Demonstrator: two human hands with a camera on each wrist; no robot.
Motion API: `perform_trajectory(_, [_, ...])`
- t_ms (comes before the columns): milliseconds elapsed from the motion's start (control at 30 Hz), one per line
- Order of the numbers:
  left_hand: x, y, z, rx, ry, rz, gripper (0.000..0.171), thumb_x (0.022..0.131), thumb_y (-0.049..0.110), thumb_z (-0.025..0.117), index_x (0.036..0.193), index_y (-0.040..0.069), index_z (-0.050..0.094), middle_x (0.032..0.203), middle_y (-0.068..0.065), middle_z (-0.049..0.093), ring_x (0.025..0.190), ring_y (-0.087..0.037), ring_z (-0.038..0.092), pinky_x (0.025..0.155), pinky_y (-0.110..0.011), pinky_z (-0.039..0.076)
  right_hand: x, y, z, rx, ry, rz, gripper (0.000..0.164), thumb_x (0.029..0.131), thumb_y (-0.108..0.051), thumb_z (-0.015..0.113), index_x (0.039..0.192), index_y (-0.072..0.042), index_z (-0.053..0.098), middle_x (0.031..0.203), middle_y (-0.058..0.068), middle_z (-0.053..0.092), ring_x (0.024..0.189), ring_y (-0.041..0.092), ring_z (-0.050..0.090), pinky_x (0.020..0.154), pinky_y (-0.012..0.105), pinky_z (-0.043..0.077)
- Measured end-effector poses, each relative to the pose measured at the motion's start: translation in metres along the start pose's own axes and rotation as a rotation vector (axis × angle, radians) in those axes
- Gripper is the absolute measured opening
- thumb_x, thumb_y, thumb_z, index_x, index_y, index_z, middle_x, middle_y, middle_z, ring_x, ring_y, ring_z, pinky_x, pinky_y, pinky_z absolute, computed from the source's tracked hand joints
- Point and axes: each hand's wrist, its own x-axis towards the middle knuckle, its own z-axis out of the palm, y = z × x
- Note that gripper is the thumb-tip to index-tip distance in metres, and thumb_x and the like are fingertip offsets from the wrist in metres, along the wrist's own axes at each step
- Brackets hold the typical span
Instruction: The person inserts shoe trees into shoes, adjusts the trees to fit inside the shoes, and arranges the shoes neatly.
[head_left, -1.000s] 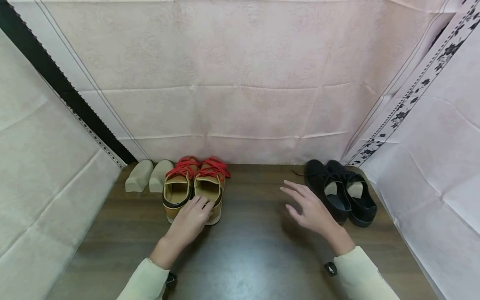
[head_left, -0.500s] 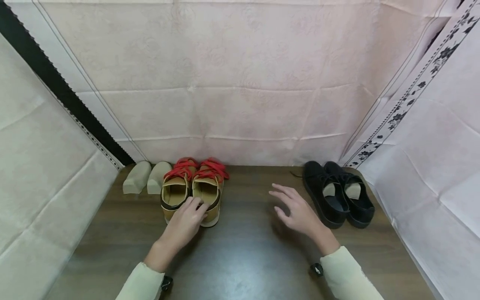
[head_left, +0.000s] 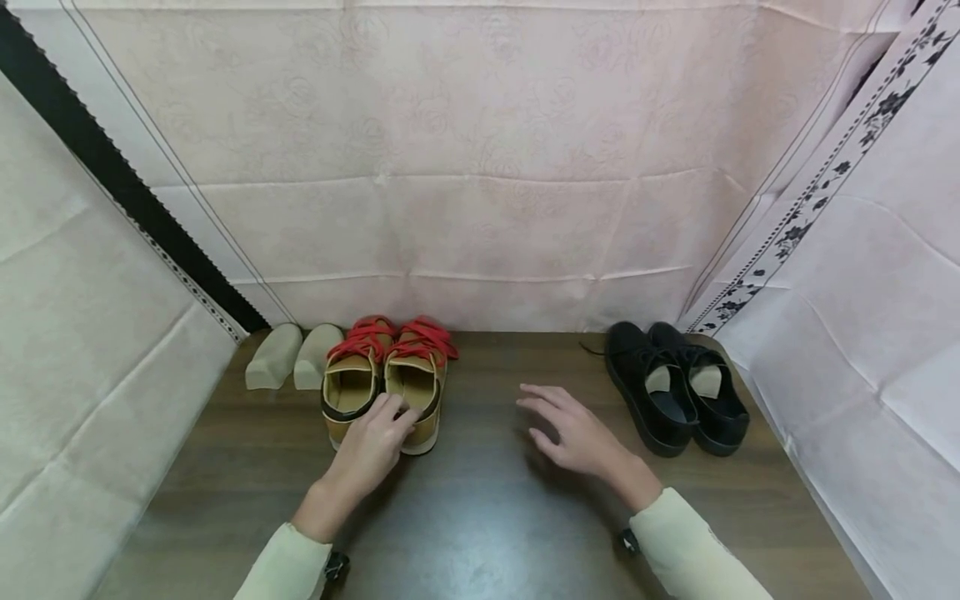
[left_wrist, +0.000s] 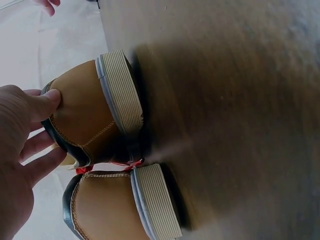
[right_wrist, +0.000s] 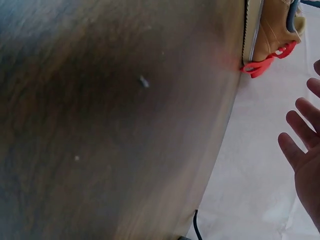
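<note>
Head view, seven o'clock from its middle: a tan leather shoe with red laces and a dark collar [head_left: 417,373] stands upright, toe toward twelve, on a brown wood-grain surface [head_left: 487,475]. The left hand [head_left: 375,440] holds it by the heel in a narrow pinch; the left wrist view shows the thumb [left_wrist: 47,102] on the outer leather and the fingers at the collar. Whether the heel fully touches the wood I cannot tell. Were the shoe raised by so rearward a hold, its toe could sag or the collar slip free.

Its matching tan shoe [head_left: 352,385], just beside it at nine o'clock, might be knocked askew by a sideways tug, and the neighbouring laces could snag. The right hand [head_left: 566,429], toward four o'clock, is empty, fingers spread, well apart, so it steadies nothing.

Farther out, past the mate, two off-white rounded blocks [head_left: 317,358], material unclear, could be shoved if that mate shifts. At three o'clock sit black lace-up shoes [head_left: 684,383]; their stray lace, trailing toward nine, could catch a sweeping hand.
</note>
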Motion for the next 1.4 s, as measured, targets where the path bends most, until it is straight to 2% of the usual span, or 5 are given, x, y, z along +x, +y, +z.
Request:
perform_trajectory(400, [0.004,0.003,0.005,-0.008,0.032,-0.016,0.015,0.086,-0.001,0.076,0.094,0.011,0.072,0.09,-0.003,0.058,0.084,-0.023,0.056,0.053,-0.035,0.051,0.002,-0.004,0.004,0.022,-0.012,-0.004,0.042,0.099,-0.027,0.068,0.14,-0.018,0.063,0.159,-0.001,0.047,0.143,0.023,0.048,0.112,0.049,0.047])
perform_trajectory(567, [0.005,0.007,0.005,-0.01,0.019,-0.01,0.018,0.087,-0.003,0.071,0.095,0.013,0.073,0.09,-0.001,0.057,0.084,-0.021,0.056,0.044,-0.03,0.043,0.003,-0.006,0.003,0.024,0.0,-0.002,0.043,0.099,-0.027,0.067,0.141,-0.021,0.061,0.16,-0.003,0.046,0.144,0.022,0.047,0.112,0.049,0.047])
perform_trajectory(833, [0.008,0.016,0.007,-0.028,0.0,-0.004,0.019,0.088,-0.002,0.072,0.096,0.014,0.074,0.09,-0.001,0.057,0.084,-0.02,0.055,0.042,-0.026,0.037,0.002,-0.007,0.005,0.028,0.025,-0.006,0.046,0.098,-0.026,0.069,0.143,-0.02,0.06,0.16,-0.004,0.045,0.145,0.022,0.046,0.112,0.051,0.046])
perform_trajectory(1133, [0.015,0.027,0.011,-0.012,-0.032,0.005,0.029,0.082,-0.007,0.07,0.098,0.016,0.074,0.092,-0.001,0.059,0.085,-0.019,0.056,0.042,-0.026,0.038,0.001,-0.005,0.002,0.009,0.078,-0.05,0.051,0.098,-0.026,0.069,0.146,-0.02,0.057,0.159,0.0,0.047,0.143,0.022,0.048,0.111,0.05,0.047])
perform_trajectory(1400, [0.02,0.036,0.019,-0.001,-0.024,0.026,0.027,0.083,-0.006,0.065,0.097,0.016,0.074,0.091,-0.002,0.059,0.085,-0.021,0.057,0.04,-0.03,0.041,-0.002,0.0,-0.006,0.011,0.072,-0.021,0.052,0.097,-0.025,0.069,0.148,-0.02,0.056,0.159,0.0,0.047,0.143,0.023,0.047,0.112,0.05,0.046])
